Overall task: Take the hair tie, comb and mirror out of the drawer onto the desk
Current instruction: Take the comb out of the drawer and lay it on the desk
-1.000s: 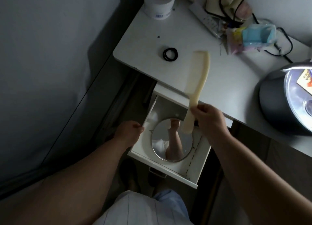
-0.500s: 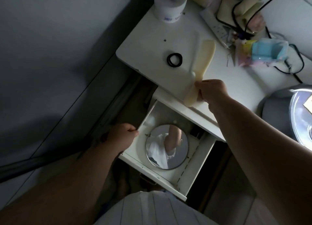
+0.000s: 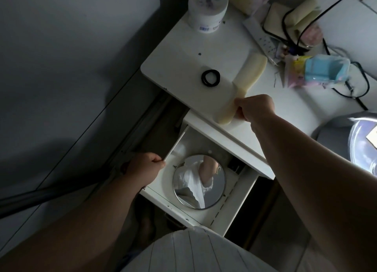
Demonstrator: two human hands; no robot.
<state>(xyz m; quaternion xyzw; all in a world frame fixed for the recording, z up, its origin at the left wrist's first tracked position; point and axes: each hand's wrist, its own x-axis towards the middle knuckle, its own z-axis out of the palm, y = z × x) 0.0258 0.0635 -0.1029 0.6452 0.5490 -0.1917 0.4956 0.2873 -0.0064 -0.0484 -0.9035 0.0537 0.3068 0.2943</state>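
Note:
A black hair tie [image 3: 210,78] lies on the white desk [image 3: 179,53] near its left front corner. To its right the cream comb [image 3: 242,81] rests low on the desk top, its handle pinched by my right hand [image 3: 255,110] near the front edge. The white drawer [image 3: 230,214] stands pulled out below the desk. A round mirror [image 3: 199,181] lies flat inside it and reflects a sleeve and an arm. My left hand [image 3: 145,166] grips the drawer's left wall.
At the desk's back stand a white jar [image 3: 207,8], a power strip [image 3: 260,38] with black cables, and a pastel bag [image 3: 318,71]. A grey round appliance [image 3: 346,143] sits at the right. Grey floor lies to the left.
My right hand carried the comb up from above the drawer and onto the desk beside the hair tie. My left hand stayed on the drawer's side.

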